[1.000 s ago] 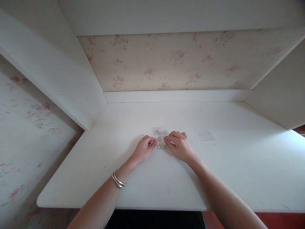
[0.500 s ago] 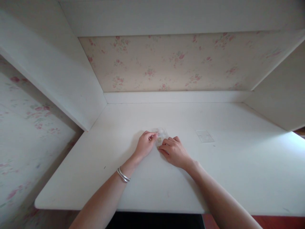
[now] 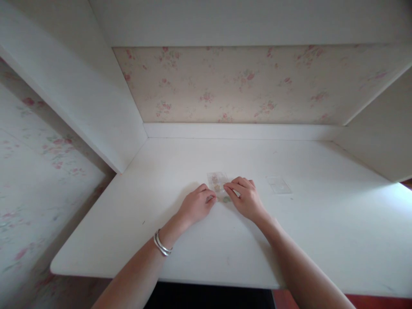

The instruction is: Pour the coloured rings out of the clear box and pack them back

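Note:
A small clear plastic sheet or bag [image 3: 212, 177], with little brownish and greenish shapes on or in it, lies on the white desktop between my hands. My left hand [image 3: 197, 204] wears silver bangles at the wrist and is closed in a pinch at the lower left edge of the plastic. From the right, my right hand [image 3: 246, 197] pinches the plastic's right edge, thumb and forefinger together. The fingertips hide part of the edges, and the shapes are too small to make out.
On the desktop [image 3: 315, 231], to the right of my hands, lies a second flat, clear square piece [image 3: 279, 185]. A short dark speck is at the left. White panels [image 3: 74, 86] rise at the left and right, with flowered wallpaper [image 3: 238, 86] behind.
My left hand has moved down to the plastic's lower left edge. My right hand has shifted up and right, uncovering more of the plastic and a greenish shape. The view has shifted slightly.

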Tool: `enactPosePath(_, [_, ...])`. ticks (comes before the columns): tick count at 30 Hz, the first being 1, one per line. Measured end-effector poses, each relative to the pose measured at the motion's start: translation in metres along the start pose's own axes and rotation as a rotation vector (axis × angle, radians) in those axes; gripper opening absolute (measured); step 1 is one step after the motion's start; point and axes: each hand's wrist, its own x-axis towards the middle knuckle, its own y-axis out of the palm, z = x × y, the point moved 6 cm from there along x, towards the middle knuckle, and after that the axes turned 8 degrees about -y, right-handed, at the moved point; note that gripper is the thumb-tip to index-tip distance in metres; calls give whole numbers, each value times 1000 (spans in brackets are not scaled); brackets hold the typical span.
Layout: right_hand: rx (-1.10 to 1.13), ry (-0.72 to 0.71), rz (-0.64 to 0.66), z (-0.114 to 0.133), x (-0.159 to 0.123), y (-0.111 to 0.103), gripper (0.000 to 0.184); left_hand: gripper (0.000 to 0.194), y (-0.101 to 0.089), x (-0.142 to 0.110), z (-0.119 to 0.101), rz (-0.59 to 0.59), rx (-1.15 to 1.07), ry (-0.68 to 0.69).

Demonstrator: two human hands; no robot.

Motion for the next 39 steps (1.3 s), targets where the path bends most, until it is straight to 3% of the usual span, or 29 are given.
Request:
enactPosePath(9, [-5,30,-28,-3,6,11,22,21,8,-2,-3,37,137,47])
enactPosePath(14, [-55,32,41,-3,9,15,20,21,9,-3,-4,36,173,49])
enactPosePath(18, [-57,93,-37,-11,6,7,21,23,12,-5,-5,54,203,61])
enactPosePath(25, [-17,167,-80,-25,0,-5,21,19,9,0,1,96,-17,47])
enactPosePath(30, [77,120,37,-29,0,-8,21,17,-1,13,1,15,-200,59])
enactPosePath(39, [64,-49,364,-13,-7,-1,10,20,4,39,4,-122,-172,63])
